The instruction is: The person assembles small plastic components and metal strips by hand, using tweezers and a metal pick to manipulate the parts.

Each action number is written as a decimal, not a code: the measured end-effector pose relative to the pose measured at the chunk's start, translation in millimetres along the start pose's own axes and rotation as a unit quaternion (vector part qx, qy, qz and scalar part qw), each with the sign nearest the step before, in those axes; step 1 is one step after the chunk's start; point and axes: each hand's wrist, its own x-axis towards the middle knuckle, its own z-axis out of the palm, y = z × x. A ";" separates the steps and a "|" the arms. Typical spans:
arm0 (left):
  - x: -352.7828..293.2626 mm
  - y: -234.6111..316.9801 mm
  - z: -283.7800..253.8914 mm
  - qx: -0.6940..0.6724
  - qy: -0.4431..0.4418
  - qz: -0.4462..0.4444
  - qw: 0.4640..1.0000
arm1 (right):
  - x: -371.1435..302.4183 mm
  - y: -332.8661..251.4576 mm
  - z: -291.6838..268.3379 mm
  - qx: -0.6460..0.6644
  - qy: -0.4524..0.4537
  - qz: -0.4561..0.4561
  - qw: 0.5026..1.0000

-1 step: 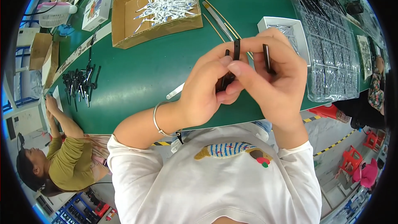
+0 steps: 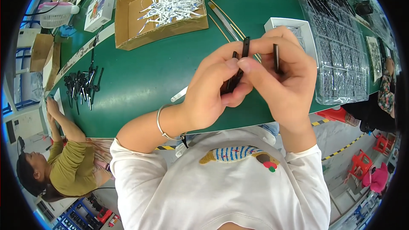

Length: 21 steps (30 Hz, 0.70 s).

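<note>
Biggest thing here is the green counter (image 2: 140, 81). Its near edge runs right along the person's front, so there's not much play on that side. The open room is to the left: a broad green stretch between the left forearm and the far-left stuff. The right is tighter, with a clear compartment organizer (image 2: 342, 100) sitting close to that edge. The cardboard box (image 2: 166, 34) of white strips takes up the back.

Then the left hand (image 2: 208, 89) and right hand (image 2: 287, 79), fingers meeting over the counter, just in from the near edge. A white box (image 2: 314, 51) is just behind the right one, partly blocked. Off to the left there's a loose pile of black parts (image 2: 83, 86), and some thin sticks (image 2: 218, 29) lie behind the fingers.

Smallest are the black pieces (image 2: 232, 83) up in the hands: slim, dark, straight-sided, kinda shiny. Left grip is pinched tight on them; can't tell if they're joined. Right grip is narrow too, thumb tip against the taller piece (image 2: 246, 47), with another slim piece (image 2: 276, 57) tucked in its curled fingers, light streak down its side.
</note>
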 end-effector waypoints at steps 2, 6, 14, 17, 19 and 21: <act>-0.4 -3.0 -6.4 -0.005 -0.036 0.024 0.999 | 0.5 7.2 1.2 0.061 0.018 -0.035 0.997; -4.0 3.1 -2.1 -0.052 -0.020 0.042 0.998 | -2.2 -8.0 -1.9 0.272 0.103 -0.051 0.955; -6.2 2.4 -10.7 0.022 -0.057 0.099 0.993 | -13.6 -7.5 -8.5 0.087 0.084 -0.031 0.992; -8.0 -0.2 -4.8 0.028 -0.019 0.150 0.988 | -12.3 -9.6 -0.6 0.039 0.075 -0.054 0.995; -7.9 -3.5 -3.9 0.044 -0.010 0.194 0.980 | -9.7 -9.0 7.1 0.000 0.063 -0.106 0.992; -7.5 -4.3 -0.8 0.044 0.005 0.200 0.979 | -8.6 -6.0 13.7 -0.013 0.069 -0.129 0.989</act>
